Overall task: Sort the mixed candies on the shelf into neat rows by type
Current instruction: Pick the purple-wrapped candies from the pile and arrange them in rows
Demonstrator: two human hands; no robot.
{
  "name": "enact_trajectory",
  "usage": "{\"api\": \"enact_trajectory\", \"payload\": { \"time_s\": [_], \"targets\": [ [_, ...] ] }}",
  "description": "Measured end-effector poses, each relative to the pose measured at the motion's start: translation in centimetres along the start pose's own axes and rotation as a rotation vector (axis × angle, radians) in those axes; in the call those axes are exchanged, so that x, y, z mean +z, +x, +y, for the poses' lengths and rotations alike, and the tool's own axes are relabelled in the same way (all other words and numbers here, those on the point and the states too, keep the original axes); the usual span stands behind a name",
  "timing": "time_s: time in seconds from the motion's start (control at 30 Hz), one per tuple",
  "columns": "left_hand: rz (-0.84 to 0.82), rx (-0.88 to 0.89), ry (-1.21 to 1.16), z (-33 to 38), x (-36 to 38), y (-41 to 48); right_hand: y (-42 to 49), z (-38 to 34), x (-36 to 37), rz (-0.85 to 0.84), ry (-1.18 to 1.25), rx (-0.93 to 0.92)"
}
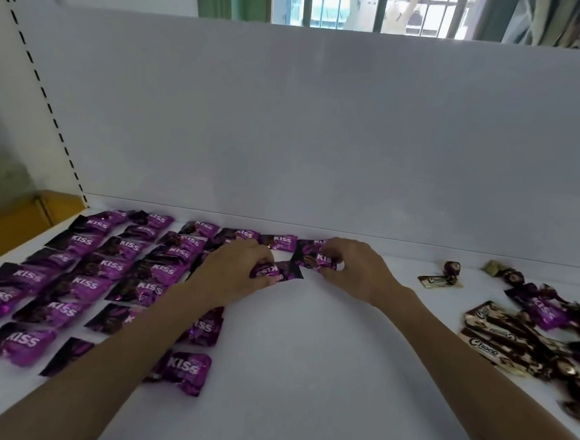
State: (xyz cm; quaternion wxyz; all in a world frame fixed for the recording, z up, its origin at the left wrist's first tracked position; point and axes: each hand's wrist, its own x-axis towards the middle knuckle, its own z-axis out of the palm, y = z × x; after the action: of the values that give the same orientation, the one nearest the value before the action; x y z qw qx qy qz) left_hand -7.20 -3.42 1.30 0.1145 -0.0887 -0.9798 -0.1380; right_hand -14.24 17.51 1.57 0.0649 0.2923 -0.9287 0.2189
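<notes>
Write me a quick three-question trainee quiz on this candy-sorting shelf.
1. True or false: the left hand and the right hand each grip a shiny purple foil KISS candy.
2. Multiple choice: the unsorted heap of mixed candies lies on the white shelf A) to the person's left, B) to the person's right, C) at the front, between the forearms.
3. Fill in: the long brown bar wrappers in that heap read ____.
Key: 1 true; 2 B; 3 Choco.
</notes>
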Motion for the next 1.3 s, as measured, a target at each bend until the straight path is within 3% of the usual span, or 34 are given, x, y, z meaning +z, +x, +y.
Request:
{"api": "enact_trajectory", "payload": {
  "time_s": [0.17,0.3,0.5,0.87,1.03,1.2,1.3],
  "targets": [
    [-0.019,0.084,-0.005,0.4,0.7,-0.2,1.2,-1.2,1.4,0.061,-0.031,0.007],
    [-0.015,0.042,0.027,-0.2,0.8,1.0,1.0,-1.0,1.6,0.127,-0.034,0.046],
    [-0.022,-0.002,0.049,-0.6,1.6,2.5,-1.8,1.5,1.0,0.060,-0.045,0.113],
    [0.102,-0.011,-0.078,-1.7,-0.1,0.6,-1.9,-2.6,2.7,0.008,0.081,-0.124],
    [-0.022,0.086,0.056,-0.9,-0.3,-1.5,-0.9,-4.0,4.4,0.059,0.097,-0.177],
    [-0.027,0.070,0.194,-1.3,-0.3,-1.5,-0.6,-3.9,5.1,0.060,0.121,-0.222],
    [-0.027,0.063,0.199,-1.3,-0.3,-1.7,-0.1,-2.9,4.2,0.181,0.172,-0.185]
  ]
}}
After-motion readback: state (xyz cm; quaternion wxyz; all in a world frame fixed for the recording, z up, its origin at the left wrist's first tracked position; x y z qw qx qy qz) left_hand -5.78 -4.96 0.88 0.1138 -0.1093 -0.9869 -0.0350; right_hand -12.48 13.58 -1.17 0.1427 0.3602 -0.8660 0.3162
